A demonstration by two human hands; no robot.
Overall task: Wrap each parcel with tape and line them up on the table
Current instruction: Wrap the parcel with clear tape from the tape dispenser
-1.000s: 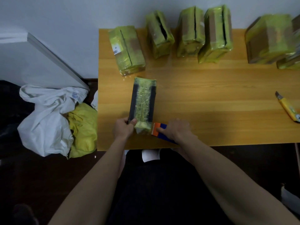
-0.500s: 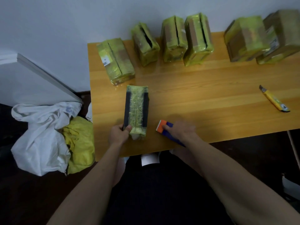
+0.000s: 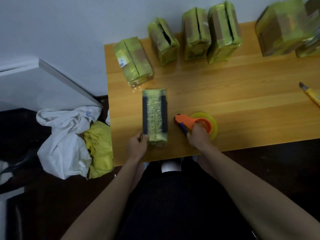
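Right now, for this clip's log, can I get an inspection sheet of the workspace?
Surface: wooden table, wall behind it.
Job's things: dark parcel partly taped, near front edge; taped parcels in a row at the back; tape dispenser with yellow roll, right of the dark parcel.
Clutter: yellow utility knife at right edge.
Grips: left hand holds the dark parcel's near corner; right hand grips the dispenser.
Cables: nothing seen.
Surroundings: white bag and yellow bag on the floor left; white board leaning on the wall.

I'm in a makeshift packing room: taped parcels (image 3: 133, 61) on a wooden table (image 3: 242, 104), sacks (image 3: 64, 144) on the floor.
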